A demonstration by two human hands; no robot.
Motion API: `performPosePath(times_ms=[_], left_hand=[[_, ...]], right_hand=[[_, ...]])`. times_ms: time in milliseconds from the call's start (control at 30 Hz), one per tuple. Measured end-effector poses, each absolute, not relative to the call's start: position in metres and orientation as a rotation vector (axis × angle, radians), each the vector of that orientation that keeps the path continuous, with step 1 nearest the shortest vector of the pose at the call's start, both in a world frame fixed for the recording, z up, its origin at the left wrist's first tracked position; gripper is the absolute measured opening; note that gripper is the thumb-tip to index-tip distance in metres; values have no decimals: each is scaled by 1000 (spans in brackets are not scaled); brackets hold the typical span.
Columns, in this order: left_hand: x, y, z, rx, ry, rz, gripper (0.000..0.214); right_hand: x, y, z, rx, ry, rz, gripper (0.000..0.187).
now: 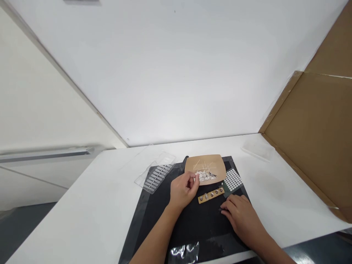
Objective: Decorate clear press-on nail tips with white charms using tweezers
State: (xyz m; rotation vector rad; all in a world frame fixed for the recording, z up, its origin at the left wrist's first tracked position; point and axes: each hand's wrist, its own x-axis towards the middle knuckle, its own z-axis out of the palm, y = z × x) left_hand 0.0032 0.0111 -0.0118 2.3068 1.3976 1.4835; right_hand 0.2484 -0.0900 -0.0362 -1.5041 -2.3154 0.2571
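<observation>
My left hand (183, 189) is closed in a pinch at the near left edge of a shallow brown cardboard tray (203, 160). Small white and dark scraps (206, 176) and thin pale sticks (207, 165) lie in the tray. What the pinch holds is too small to make out. Lower right, my right hand (238, 214) rests low over the black mat (200, 222), thumb and fingers together around a tiny dark thing (220, 209). Between the hands lies a wooden strip (209, 196) with several shiny round metal pieces along it.
A sheet of round white stickers (233, 180) lies right of the cardboard tray. To the left is a clear plastic tray (155, 178) with rows of slots. Another clear container (257, 150) sits at the back right, near the cardboard wall (316, 139). A white wall closes off the back.
</observation>
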Motion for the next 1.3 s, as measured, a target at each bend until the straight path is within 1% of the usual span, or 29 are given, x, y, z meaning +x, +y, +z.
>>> performPosePath(times_ms=[100, 233, 467, 700, 900, 1067, 1200, 1300], left_hand=[[3, 11, -13, 2324, 1392, 1486, 22], [3, 11, -13, 2335, 1392, 1490, 22], [4, 11, -12, 2333, 1427, 1518, 22], [4, 10, -12, 2312, 1463, 1537, 22], [5, 10, -11, 2317, 1454, 1533, 23], [4, 10, -10, 2329, 1433, 1540, 22], [5, 9, -8, 2340, 1406, 1519, 23], [7, 7, -6, 2335, 1373, 1485, 25]], right_hand=[[249, -91, -34, -1441, -2380, 217, 18], [247, -91, -31, -1406, -2394, 286, 27], [239, -86, -20, -1501, -2353, 509, 24], [242, -84, -19, -1530, -2432, 478, 30], [243, -87, -21, -1558, -2350, 547, 25], [246, -92, -19, -1621, -2145, 683, 25], [250, -97, -23, -1570, -2095, 735, 24], [252, -98, -27, -1520, -2111, 709, 22]])
